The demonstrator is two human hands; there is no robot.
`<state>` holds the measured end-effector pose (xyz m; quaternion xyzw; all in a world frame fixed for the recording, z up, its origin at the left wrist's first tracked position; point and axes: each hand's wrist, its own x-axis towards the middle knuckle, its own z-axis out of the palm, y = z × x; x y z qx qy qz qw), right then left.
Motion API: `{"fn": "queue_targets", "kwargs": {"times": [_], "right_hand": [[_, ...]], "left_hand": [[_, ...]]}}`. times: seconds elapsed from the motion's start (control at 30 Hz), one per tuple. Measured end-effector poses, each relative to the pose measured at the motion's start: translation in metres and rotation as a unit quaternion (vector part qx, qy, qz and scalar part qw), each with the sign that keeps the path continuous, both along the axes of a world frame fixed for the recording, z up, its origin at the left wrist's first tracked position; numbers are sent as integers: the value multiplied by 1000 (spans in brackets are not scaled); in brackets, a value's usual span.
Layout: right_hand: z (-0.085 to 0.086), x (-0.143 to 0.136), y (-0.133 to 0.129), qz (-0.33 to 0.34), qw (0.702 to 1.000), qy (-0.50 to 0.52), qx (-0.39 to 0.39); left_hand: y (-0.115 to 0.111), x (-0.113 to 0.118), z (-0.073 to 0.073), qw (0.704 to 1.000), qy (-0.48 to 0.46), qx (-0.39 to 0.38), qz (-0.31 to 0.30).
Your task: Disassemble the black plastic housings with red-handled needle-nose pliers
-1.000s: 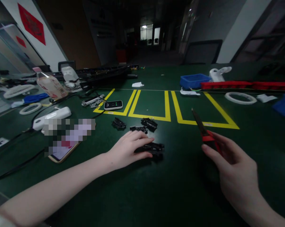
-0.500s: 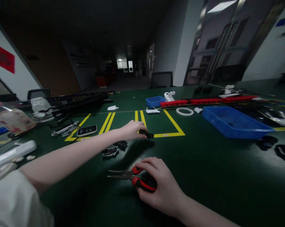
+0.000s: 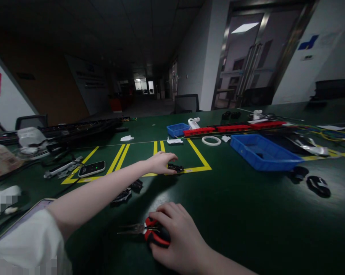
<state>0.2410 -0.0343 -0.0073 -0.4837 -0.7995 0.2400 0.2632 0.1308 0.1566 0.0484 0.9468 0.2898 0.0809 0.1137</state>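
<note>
My left hand (image 3: 162, 163) reaches out over the taped area, thumb and fingers apart. A small black part (image 3: 176, 168) lies on the table at the front yellow tape line, right by my fingertips. My right hand (image 3: 179, 233) is closed round the red-and-black handles of needle-nose pliers (image 3: 158, 233), whose slim jaws point left. Between the two hands, to the left, lie two more dark pieces: a black one (image 3: 137, 185) and a black-and-silver one (image 3: 123, 195), the latter partly behind my left forearm.
Yellow tape (image 3: 199, 154) marks boxes on the green table. A large blue tray (image 3: 264, 152) stands at right, black round pieces (image 3: 318, 186) before it. Farther back are a small blue tray (image 3: 177, 130), a red strip (image 3: 232, 129) and a white tape ring (image 3: 211, 141). A phone-like device (image 3: 91, 169) lies left.
The black part has come down onto the tape line, and my left fingers have spread from it. My right hand still grips the pliers. The view has swung right.
</note>
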Motion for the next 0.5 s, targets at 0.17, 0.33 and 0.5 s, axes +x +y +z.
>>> {"fn": "queue_targets", "kwargs": {"times": [0.17,0.33,0.5], "right_hand": [[3,0,-1,-51,999,14,-13],[6,0,0,-73,997,13,-17],[-1,2,3,-85,996,-14,-1]], "left_hand": [[-22,-29,35,999,-44,-3,19],[-55,-71,42,997,-66,-30,38],[-112,-92,16,992,-42,-114,31]]}}
